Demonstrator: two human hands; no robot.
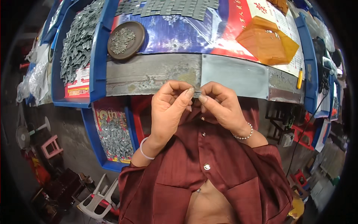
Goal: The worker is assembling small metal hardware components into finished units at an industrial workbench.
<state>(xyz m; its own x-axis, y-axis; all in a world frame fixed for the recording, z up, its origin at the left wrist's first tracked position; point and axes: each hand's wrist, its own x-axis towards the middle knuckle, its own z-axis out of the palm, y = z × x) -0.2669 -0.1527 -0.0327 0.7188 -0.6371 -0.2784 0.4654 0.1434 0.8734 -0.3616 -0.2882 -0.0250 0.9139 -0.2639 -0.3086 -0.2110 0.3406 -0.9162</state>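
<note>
My left hand (168,110) and my right hand (220,102) meet at the front edge of the worktable. Thumb and fingers are pinched together on both, gripping a small grey piece (197,94) between the fingertips. Most of that piece is covered, so its exact kind is unclear. Beyond my left hand lies a round brown dish (139,39) with a heap of tiny metal parts (123,40). Similar-looking flat grey pieces (175,8) are laid out in rows at the far side of the table.
A blue tray (97,56) of grey pieces stands at the left, and a lower blue tray (91,138) holds more. On the right are an amber plastic box (266,43), a yellow-handled tool (300,79) and another blue tray (308,59). A pale sheet (235,74) covers part of the edge.
</note>
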